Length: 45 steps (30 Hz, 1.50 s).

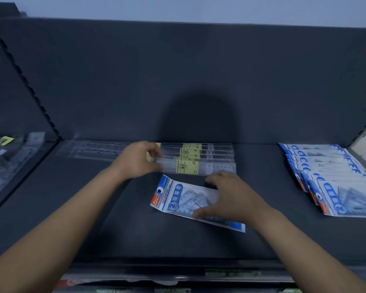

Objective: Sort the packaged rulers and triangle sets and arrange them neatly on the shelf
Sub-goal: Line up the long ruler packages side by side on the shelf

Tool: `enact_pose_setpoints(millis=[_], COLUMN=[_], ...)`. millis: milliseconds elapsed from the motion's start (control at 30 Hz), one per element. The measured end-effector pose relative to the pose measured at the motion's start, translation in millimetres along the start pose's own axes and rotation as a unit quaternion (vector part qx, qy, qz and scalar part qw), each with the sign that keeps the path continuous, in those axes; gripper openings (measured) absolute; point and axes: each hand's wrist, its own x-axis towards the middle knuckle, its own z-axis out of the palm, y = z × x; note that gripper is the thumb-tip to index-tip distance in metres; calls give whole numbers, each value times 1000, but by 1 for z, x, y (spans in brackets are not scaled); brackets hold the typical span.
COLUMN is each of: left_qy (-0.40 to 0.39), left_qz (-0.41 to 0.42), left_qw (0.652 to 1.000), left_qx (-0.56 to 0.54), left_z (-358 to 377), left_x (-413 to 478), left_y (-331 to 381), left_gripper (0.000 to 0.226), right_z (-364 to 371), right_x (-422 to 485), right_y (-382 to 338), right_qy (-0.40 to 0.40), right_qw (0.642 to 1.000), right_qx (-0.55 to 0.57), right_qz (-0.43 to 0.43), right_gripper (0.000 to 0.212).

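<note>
Where the triangle set packet (178,199) lies askew just in front of the ruler stack (199,159), bare dark shelf (93,208) spreads around it. A fanned pile of matching packets (330,176) sits well to the right. The right hand (230,197) clasps the packet's long edges, and the left hand (138,160) pinches the stack's left end.

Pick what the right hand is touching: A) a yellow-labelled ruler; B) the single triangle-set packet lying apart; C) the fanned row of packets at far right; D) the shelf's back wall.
B: the right hand lies on the lone triangle-set packet, in front of the rulers, whose end the left hand holds.
</note>
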Motion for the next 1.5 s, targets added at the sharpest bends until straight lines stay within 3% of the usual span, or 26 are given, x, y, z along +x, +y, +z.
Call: enact_pose_setpoints(millis=[100, 233, 333, 467, 600, 733, 833, 900, 967, 1033, 1233, 1367, 1500], left_qy=[14, 19, 2, -23, -63, 12, -30, -84, -112, -131, -170, -176, -216], left_qz=[20, 83, 124, 120, 106, 51, -1, 21, 49, 53, 26, 75, 94], left_qw=[997, 993, 989, 990, 991, 995, 958, 967, 987, 987, 964, 952, 941], left_qx=[79, 79, 86, 73, 54, -85, -286, -238, -106, -75, -205, -240, -244], left_z=[6, 13, 18, 24, 22, 12, -2, -7, -8, -7, -13, -10, 15], left_x=[-1, -4, -6, -5, -4, -9, -24, -36, -48, -56, -62, -48, -31], left_y=[-3, -7, -5, 2, 13, 24, 39, 44, 45, 42, 43, 75, 131], left_gripper=[24, 24, 26, 30, 31, 32, 19, 11, 17, 22, 16, 15, 15], right_z=[-5, -10, -12, -19, -22, -21, -20, -18, -14, -9, -18, -31, -55], right_x=[2, 7, 6, 2, 0, 1, 8, 16, 22, 24, 3, -36, -78], right_y=[-1, -5, -5, -2, 2, 6, 7, 3, -3, -9, -3, 25, 64], right_qy=[-19, -64, -78, -100, -77, -72, -76, -67, -65, -64, -28, 64, 125], right_qw=[999, 996, 993, 979, 968, 948, 942, 941, 937, 937, 960, 926, 913], right_qx=[-12, 19, 70, 173, 239, 308, 328, 330, 339, 336, 274, 372, 381], right_qz=[27, 54, 56, 41, 28, 23, -1, -27, -53, -74, -54, 24, 77], right_gripper=[69, 67, 54, 32, 29, 34, 33, 33, 34, 33, 23, 18, 26])
